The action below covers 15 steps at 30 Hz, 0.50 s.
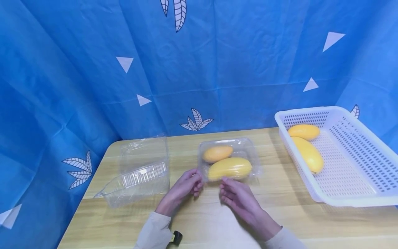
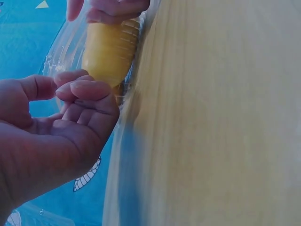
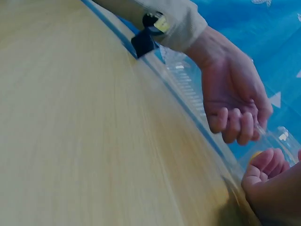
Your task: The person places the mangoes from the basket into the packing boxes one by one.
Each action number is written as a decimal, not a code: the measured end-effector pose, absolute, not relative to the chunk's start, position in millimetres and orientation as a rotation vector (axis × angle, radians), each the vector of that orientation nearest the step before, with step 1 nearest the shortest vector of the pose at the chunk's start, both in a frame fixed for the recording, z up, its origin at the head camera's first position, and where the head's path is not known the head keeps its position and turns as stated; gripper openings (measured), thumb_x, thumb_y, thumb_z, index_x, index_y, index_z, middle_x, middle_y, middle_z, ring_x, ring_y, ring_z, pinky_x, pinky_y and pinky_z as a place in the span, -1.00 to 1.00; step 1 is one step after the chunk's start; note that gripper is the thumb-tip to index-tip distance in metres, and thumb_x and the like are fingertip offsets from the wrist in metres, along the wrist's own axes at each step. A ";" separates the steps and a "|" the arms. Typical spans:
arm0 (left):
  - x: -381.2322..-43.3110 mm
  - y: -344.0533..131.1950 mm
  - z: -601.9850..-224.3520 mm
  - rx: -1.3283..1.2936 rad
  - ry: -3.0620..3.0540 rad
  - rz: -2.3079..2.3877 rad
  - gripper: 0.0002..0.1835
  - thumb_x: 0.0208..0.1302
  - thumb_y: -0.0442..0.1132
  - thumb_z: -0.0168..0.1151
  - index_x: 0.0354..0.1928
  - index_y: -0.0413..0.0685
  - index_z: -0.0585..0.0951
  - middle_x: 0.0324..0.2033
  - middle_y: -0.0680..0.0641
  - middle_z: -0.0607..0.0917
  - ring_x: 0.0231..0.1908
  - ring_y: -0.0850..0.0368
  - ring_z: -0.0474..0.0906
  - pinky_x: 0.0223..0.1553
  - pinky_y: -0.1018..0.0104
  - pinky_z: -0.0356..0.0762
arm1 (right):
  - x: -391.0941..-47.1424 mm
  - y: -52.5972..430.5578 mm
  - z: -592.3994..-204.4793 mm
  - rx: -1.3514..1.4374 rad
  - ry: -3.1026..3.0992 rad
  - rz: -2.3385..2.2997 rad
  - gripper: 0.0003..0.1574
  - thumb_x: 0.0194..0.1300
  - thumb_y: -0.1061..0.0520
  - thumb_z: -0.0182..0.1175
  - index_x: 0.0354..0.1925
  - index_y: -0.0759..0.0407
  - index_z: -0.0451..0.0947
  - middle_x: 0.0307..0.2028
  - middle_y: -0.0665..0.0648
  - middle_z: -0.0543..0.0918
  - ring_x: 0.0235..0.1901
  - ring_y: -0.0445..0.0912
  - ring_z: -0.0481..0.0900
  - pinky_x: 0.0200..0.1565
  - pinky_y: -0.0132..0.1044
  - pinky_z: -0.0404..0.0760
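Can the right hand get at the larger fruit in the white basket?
Likely yes: the larger fruit lies in an open-topped basket, and nothing visible stands between that and the right hand.

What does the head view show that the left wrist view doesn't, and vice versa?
Head only: the white basket, the two yellow fruits in it, and both pale sleeves.
Left wrist only: the palm side of the left hand, close up.
Both: the two hands, the clear container, the large yellow fruit inside, wooden table, blue curtain.
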<state>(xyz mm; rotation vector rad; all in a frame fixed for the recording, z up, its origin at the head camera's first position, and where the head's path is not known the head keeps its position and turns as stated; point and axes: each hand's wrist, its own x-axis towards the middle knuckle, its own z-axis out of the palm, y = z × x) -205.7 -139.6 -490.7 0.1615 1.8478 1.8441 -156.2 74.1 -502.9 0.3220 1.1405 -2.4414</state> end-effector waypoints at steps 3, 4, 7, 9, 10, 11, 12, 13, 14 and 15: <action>-205.0 -139.7 -490.9 0.152 1.859 1.870 -0.88 0.36 -0.31 -0.12 -0.37 -0.13 0.33 -0.59 -0.01 0.39 -0.63 0.19 0.28 -0.61 0.39 0.35 | -158.3 83.3 -501.7 0.381 1.152 -2.487 -0.52 0.19 0.04 0.29 -0.05 0.33 0.43 -0.25 0.15 0.58 -0.30 -0.07 0.51 -0.10 -0.25 0.53; -204.9 -139.7 -490.7 0.151 1.860 1.877 -0.88 0.37 -0.32 -0.13 -0.38 -0.13 0.31 -0.59 -0.01 0.38 -0.63 0.18 0.27 -0.61 0.39 0.34 | -159.3 86.9 -501.4 0.391 1.161 -2.497 -0.52 0.20 0.03 0.27 -0.05 0.32 0.42 -0.24 0.15 0.57 -0.29 -0.07 0.51 -0.08 -0.24 0.53; -205.0 -139.6 -490.4 0.151 1.854 1.891 -0.88 0.39 -0.32 -0.19 -0.36 -0.12 0.27 -0.59 -0.02 0.36 -0.63 0.17 0.26 -0.61 0.37 0.34 | -163.7 99.2 -500.1 0.423 1.175 -2.529 -0.55 0.24 -0.02 0.23 -0.07 0.27 0.41 -0.23 0.12 0.55 -0.26 -0.08 0.49 -0.04 -0.23 0.52; -205.2 -139.4 -490.0 0.156 1.849 1.899 -0.87 0.41 -0.31 -0.23 -0.35 -0.11 0.23 -0.59 -0.02 0.34 -0.62 0.16 0.25 -0.60 0.37 0.33 | -167.7 108.7 -499.4 0.446 1.174 -2.553 -0.60 0.28 -0.05 0.19 -0.10 0.21 0.41 -0.24 0.09 0.54 -0.24 -0.10 0.48 -0.01 -0.23 0.51; -205.2 -139.2 -489.7 0.161 1.851 1.902 -0.87 0.41 -0.31 -0.24 -0.35 -0.10 0.21 -0.59 -0.02 0.34 -0.62 0.16 0.24 -0.60 0.37 0.32 | -170.0 113.6 -499.1 0.460 1.170 -2.565 -0.61 0.28 -0.06 0.18 -0.11 0.19 0.41 -0.24 0.07 0.54 -0.24 -0.11 0.48 0.00 -0.23 0.51; -205.2 -139.1 -489.5 0.160 1.851 1.905 -0.87 0.42 -0.31 -0.26 -0.35 -0.10 0.19 -0.59 -0.02 0.33 -0.62 0.16 0.24 -0.61 0.37 0.32 | -172.2 118.4 -499.0 0.473 1.159 -2.576 -0.65 0.29 -0.05 0.17 -0.13 0.16 0.41 -0.25 0.05 0.53 -0.23 -0.12 0.48 0.01 -0.23 0.50; -205.3 -138.9 -489.3 0.160 1.853 1.907 -0.86 0.42 -0.31 -0.27 -0.35 -0.09 0.18 -0.60 -0.02 0.32 -0.63 0.16 0.23 -0.61 0.37 0.31 | -174.4 123.3 -499.1 0.481 1.145 -2.588 -0.68 0.31 -0.04 0.16 -0.13 0.15 0.40 -0.26 0.04 0.53 -0.23 -0.13 0.48 0.03 -0.23 0.49; -205.3 -138.7 -489.0 0.160 1.859 1.910 -0.86 0.43 -0.31 -0.28 -0.36 -0.09 0.17 -0.60 -0.02 0.32 -0.63 0.16 0.23 -0.62 0.38 0.30 | -176.4 128.1 -499.1 0.487 1.137 -2.596 -0.70 0.32 -0.03 0.15 -0.13 0.13 0.40 -0.27 0.03 0.53 -0.23 -0.14 0.48 0.05 -0.23 0.48; -205.3 -138.6 -488.9 0.157 1.867 1.910 -0.85 0.43 -0.31 -0.28 -0.37 -0.08 0.17 -0.61 -0.02 0.32 -0.64 0.16 0.23 -0.63 0.38 0.29 | -178.3 132.6 -499.1 0.488 1.130 -2.603 -0.72 0.33 -0.01 0.14 -0.12 0.13 0.40 -0.27 0.03 0.53 -0.23 -0.14 0.48 0.07 -0.23 0.47; -205.3 -138.5 -489.0 0.156 1.875 1.908 -0.85 0.42 -0.32 -0.29 -0.37 -0.08 0.16 -0.62 -0.02 0.31 -0.65 0.16 0.23 -0.63 0.39 0.28 | -180.0 136.9 -499.0 0.483 1.128 -2.608 -0.73 0.33 0.00 0.14 -0.11 0.12 0.39 -0.27 0.03 0.53 -0.23 -0.15 0.48 0.08 -0.23 0.46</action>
